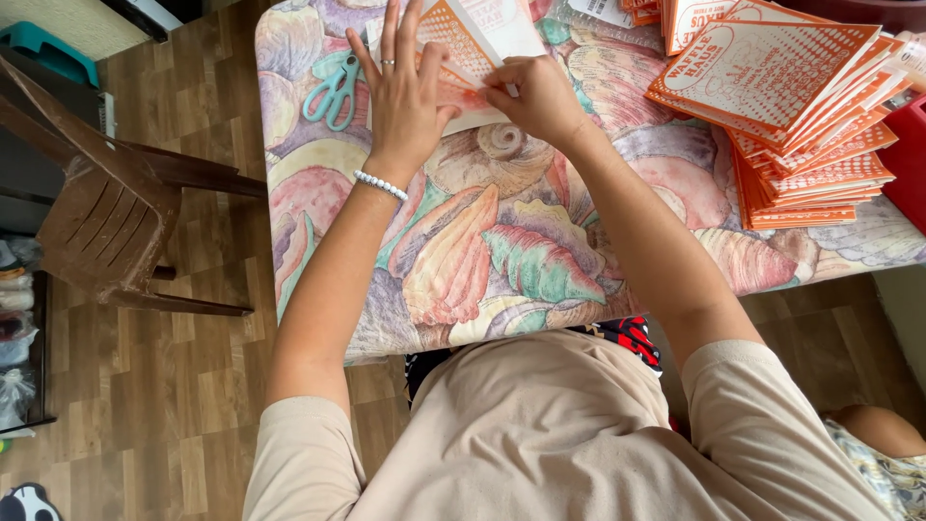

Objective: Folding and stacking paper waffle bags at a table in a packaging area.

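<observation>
Fingers (502, 92) pinch orange-white paper sheet (477, 39).

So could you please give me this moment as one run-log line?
left hand: flat on orange-and-white paper sheet | right hand: pinching sheet's fold | scissors: left of hands | folded stack: right

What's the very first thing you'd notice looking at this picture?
Probably the bright seashell tablecloth covering the whole table. In the middle at the top, the left hand presses flat on an orange-and-white paper sheet while the right hand pinches its edge. A big fanned pile of matching orange sheets sits at right.
</observation>
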